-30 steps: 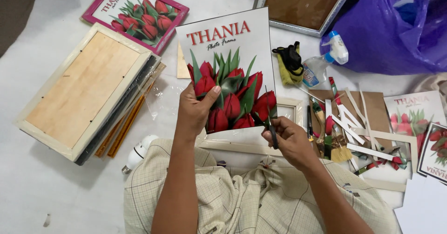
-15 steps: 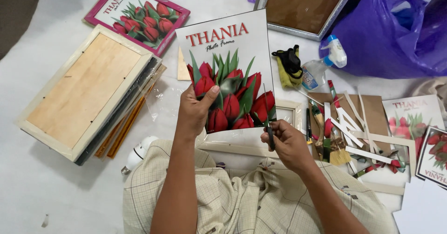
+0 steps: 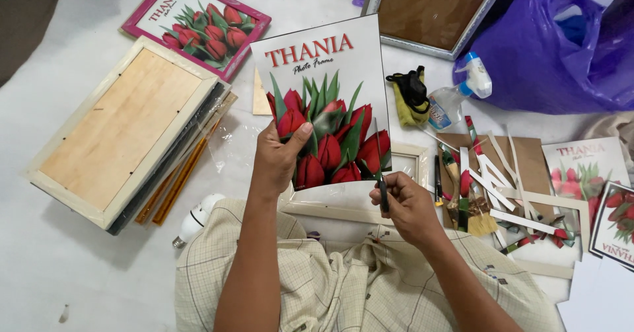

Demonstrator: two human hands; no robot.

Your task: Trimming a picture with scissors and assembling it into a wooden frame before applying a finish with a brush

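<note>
My left hand point(image 3: 277, 157) grips the lower left of a printed sheet point(image 3: 330, 81) showing red tulips with green leaves under a pale top area. It is held upright over my lap. My right hand point(image 3: 408, 206) holds dark scissors point(image 3: 381, 180) whose blades run up into the sheet's lower right edge. A pale wooden frame point(image 3: 413, 157) lies on the floor under the sheet, mostly hidden by it.
A stack of frames lying back-up point(image 3: 122, 127) is at left, a pink-framed tulip print point(image 3: 198, 31) behind it. A silver frame point(image 3: 429, 8), purple plastic bag point(image 3: 555, 48), spray bottle point(image 3: 456, 94), paper strips and offcuts point(image 3: 502, 186), more tulip prints point(image 3: 588, 167) lie right.
The scissors have moved a little further up along the sheet's right edge. My left hand keeps the sheet in the same place.
</note>
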